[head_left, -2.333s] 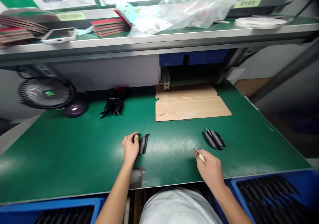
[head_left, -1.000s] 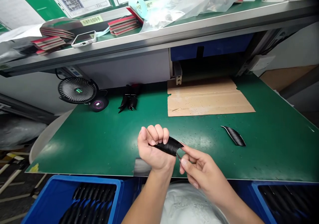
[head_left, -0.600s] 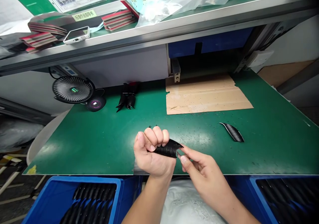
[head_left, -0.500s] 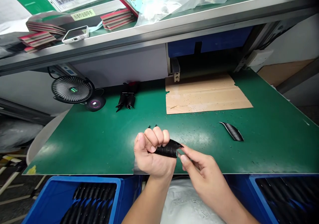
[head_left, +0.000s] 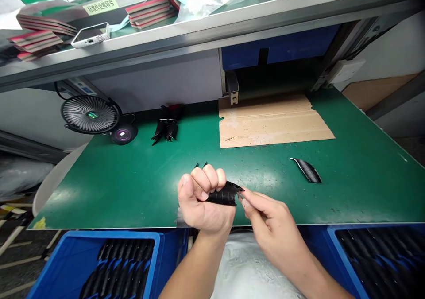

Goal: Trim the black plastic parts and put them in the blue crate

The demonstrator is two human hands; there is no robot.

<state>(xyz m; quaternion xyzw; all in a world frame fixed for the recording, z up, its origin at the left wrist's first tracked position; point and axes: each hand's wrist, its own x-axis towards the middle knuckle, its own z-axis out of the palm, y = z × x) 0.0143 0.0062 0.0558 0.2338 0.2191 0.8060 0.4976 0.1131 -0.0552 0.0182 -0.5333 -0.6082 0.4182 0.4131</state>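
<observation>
A curved black strip (head_left: 224,197) is clamped in the fingers of the left hand (head_left: 202,201), its tip pinched between those of the right hand (head_left: 274,217), over the counter (head_left: 99,192).

Probably a factory: green workbench (head_left: 109,192), blue bins (head_left: 99,234).

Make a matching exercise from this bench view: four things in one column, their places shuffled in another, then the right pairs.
Things:
1. black ribbed strip
2. desk fan
3. cardboard sheet
4. white-cased phone

Places:
A. on the steel shelf
B. beside a round dark device
C. gripped in the left hand
D. flat on the green bench mat

Pairs: 1-C, 2-B, 3-D, 4-A
</observation>
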